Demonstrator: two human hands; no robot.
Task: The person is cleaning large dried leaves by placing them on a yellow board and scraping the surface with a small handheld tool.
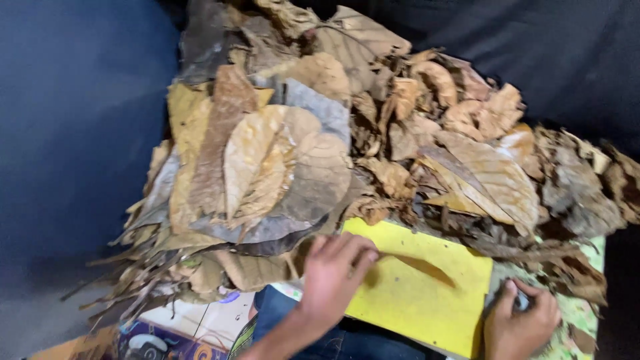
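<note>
Nearest to the camera, at the bottom left of the frame, lies a printed cardboard box with blue and white pictures [167,337]; beside it a leg in dark blue jeans [313,333] shows.

Going right, the left hand [333,273] comes up from the bottom centre. Its fingers are bent and press on the stem end of a narrow dry brown leaf [417,267], so it holds the leaf down more than it grips it. This leaf lies flat on a bright yellow rectangular board [427,307] in the lower middle of the frame, and its tip points to the right.

Above them, from the upper left to the right edge, a big heap of dry brown and tan leaves [300,147] fills the frame. Many leaves are broad and curled, and some are grey.

At the bottom right, the right hand [523,320] is closed around a small dark object [522,301]. I cannot tell what this object is. The hand rests on a light green patterned cloth [587,313], just beside the board's right edge.

As far as I can judge, the work is at an early point: only one leaf lies on the board, and the heap looks almost untouched. No separate stack of finished leaves is visible.
</note>
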